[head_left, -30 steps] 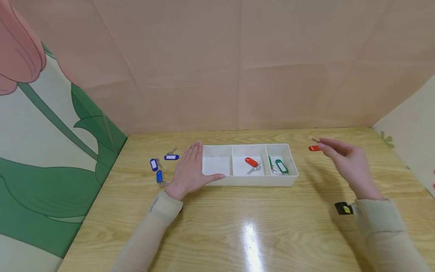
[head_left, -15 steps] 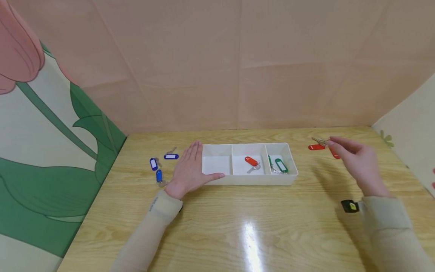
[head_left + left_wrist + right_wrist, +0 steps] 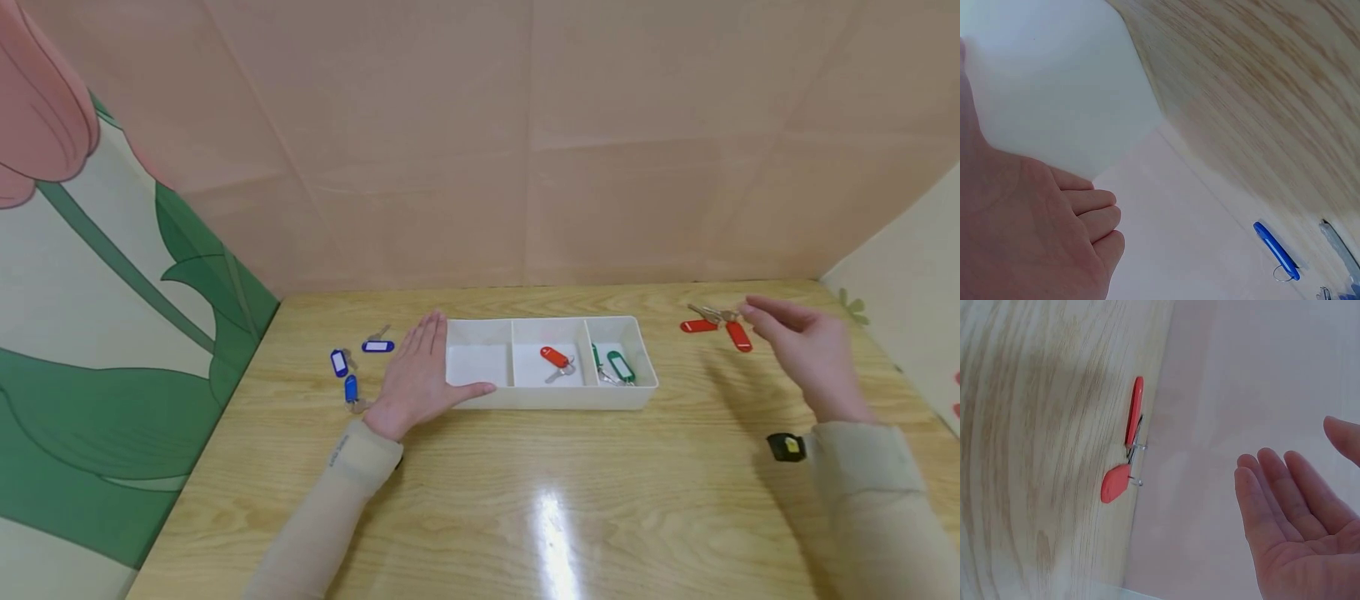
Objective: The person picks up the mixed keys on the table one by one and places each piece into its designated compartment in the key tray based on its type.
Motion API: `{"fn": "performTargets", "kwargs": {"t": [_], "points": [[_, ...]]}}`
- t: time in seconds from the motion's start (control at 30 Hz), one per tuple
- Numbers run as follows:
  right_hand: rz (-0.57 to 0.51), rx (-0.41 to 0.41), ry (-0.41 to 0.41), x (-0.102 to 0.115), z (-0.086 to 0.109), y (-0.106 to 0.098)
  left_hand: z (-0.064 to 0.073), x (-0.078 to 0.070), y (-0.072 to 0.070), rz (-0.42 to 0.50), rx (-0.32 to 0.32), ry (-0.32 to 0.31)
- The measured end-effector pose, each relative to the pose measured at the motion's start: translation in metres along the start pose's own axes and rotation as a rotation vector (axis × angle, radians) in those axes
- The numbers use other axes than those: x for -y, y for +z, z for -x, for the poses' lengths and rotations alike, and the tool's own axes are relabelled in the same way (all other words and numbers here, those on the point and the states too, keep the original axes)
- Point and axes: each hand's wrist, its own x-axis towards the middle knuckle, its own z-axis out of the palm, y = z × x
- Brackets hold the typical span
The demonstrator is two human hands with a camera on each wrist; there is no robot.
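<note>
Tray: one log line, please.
left hand: against tray | right hand: open, near red tags | tray: red tag middle, green tags right | blue tags: on table

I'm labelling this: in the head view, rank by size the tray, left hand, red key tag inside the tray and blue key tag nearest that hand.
1. White three-compartment tray
2. Left hand
3. Red key tag and blue key tag: too alike to rank

The left cuff [image 3: 370,463] bears lettering [image 3: 339,451] too small to read.
</note>
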Motion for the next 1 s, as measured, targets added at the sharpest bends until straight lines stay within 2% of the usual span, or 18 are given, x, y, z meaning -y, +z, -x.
{"fn": "performTargets", "kwargs": {"t": [0.33, 0.57, 1.0], "points": [[0.013, 0.002, -0.017, -0.006, -0.010, -0.006, 0.000, 0.000, 0.000, -0.006, 0.000, -0.002], [0.073, 0.021, 0.000, -0.007, -0.019, -0.007, 0.001, -0.001, 0.000, -0.001, 0.008, -0.007], [0.089, 0.037, -0.021, -0.017, -0.035, -0.010, 0.000, -0.001, 0.000, -0.005, 0.005, -0.003]]}}
